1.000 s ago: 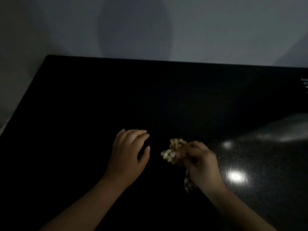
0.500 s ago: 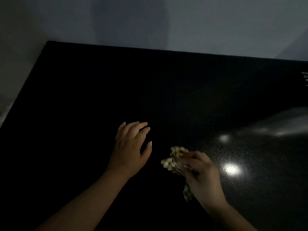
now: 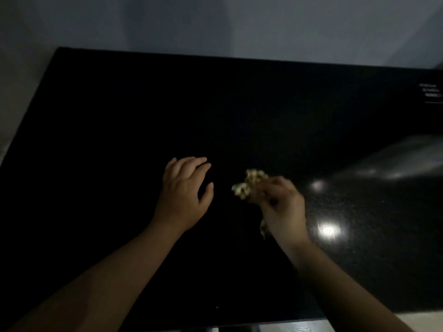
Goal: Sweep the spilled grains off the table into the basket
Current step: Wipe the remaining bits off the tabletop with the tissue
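Note:
The scene is dim. My right hand [image 3: 281,204] grips a crumpled, pale patterned cloth [image 3: 250,183] just above the black table [image 3: 119,116]; a tail of the cloth hangs below the palm. My left hand [image 3: 185,190] rests on the table a short way to the left of the cloth, palm down with its fingers straight and close together. I cannot make out any grains on the dark surface. No basket is in view.
The black tabletop fills most of the view, glossy at the right with a bright light reflection [image 3: 328,230]. A grey wall [image 3: 239,22] runs behind the far edge. Small white markings [image 3: 430,92] sit at the far right. The near edge lies at the bottom.
My right hand with the cloth drew back towards me, then moved forward again over the table. My left hand has stayed in place.

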A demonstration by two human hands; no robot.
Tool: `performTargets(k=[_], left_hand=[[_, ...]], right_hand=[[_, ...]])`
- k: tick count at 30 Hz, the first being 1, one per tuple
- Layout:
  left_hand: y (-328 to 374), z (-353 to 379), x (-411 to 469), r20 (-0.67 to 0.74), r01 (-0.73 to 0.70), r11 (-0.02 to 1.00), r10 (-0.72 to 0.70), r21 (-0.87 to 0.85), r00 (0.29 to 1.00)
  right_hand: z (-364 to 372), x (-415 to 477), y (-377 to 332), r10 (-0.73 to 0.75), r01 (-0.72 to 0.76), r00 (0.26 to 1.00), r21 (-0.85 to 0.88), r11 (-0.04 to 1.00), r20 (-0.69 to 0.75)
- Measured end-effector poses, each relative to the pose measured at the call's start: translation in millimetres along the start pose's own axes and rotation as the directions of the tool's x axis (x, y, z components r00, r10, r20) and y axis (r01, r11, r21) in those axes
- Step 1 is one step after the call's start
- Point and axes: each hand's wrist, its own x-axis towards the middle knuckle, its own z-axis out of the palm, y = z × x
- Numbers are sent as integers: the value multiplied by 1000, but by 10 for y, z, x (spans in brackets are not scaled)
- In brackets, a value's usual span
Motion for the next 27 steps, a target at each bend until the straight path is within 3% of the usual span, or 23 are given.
performTargets(k=[4,7,10,12,17,21,23,25,27], left_hand=[[2,-6,-15,-5,-12,1000,12,9,1000],[1,-11,-22,4,-15,1000,15,11,1000],[5,-18,-30,7,-19,1000,19,19,1000],[12,-20,-24,11,-17,999,17,28,1000],[55,-82,-119,40,-3,999,2,34,999],[175,-217,-494,-3,16,1000,-16,-24,1000],[260,-236,-691,30,40,999,-39,-28,999],[337,-207,-837,74,61,998,-60,-15,995],[371,-164,-948,84,105,994,-106,8,991]], right_hand=[[-182,-448,-14,-46,45,996,5,999,82],[-157,-157,84,68,-77,987,-56,995,-145],[-48,155,84,255,-268,906,10,963,-337],[40,105,52,209,-221,933,-9,975,-292],[-53,-791,-64,-18,18,1000,-53,998,11],[-325,-1280,-18,-6,11,996,-53,999,88],[-407,-1098,78,113,-114,993,-97,989,-20],[-365,-757,144,278,-302,930,-68,951,-241],[-190,-498,41,293,-314,902,-16,949,-318]])
